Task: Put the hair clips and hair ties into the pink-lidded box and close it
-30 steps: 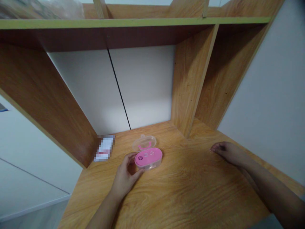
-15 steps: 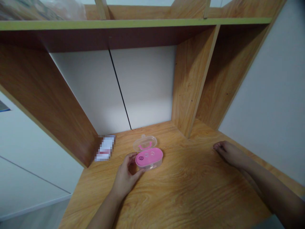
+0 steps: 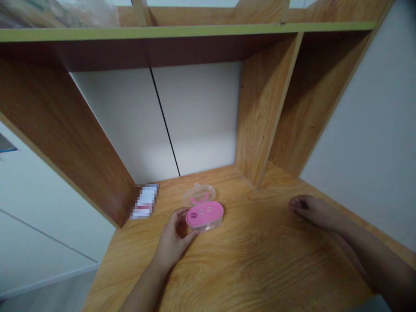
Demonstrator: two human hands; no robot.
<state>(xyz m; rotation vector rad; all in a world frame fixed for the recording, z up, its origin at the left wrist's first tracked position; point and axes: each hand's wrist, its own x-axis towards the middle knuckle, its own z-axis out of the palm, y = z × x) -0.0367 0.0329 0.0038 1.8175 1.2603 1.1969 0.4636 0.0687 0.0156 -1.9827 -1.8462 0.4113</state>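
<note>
A small oval pink box (image 3: 204, 215) sits on the wooden desk (image 3: 253, 260), its clear lid (image 3: 199, 196) swung open behind it. My left hand (image 3: 173, 242) cups the box's left end, thumb and fingers touching its side. My right hand (image 3: 312, 210) rests on the desk well to the right, knuckles down and fingers curled under, with nothing visible in it.
A small white and red packet (image 3: 144, 202), blurred, lies at the back left by the wooden side panel (image 3: 65, 143). A vertical wooden divider (image 3: 260, 112) rises behind the desk, and a shelf (image 3: 182, 31) runs overhead. White wall stands at the right.
Both hands and the box keep their places; only the view has shifted slightly.
</note>
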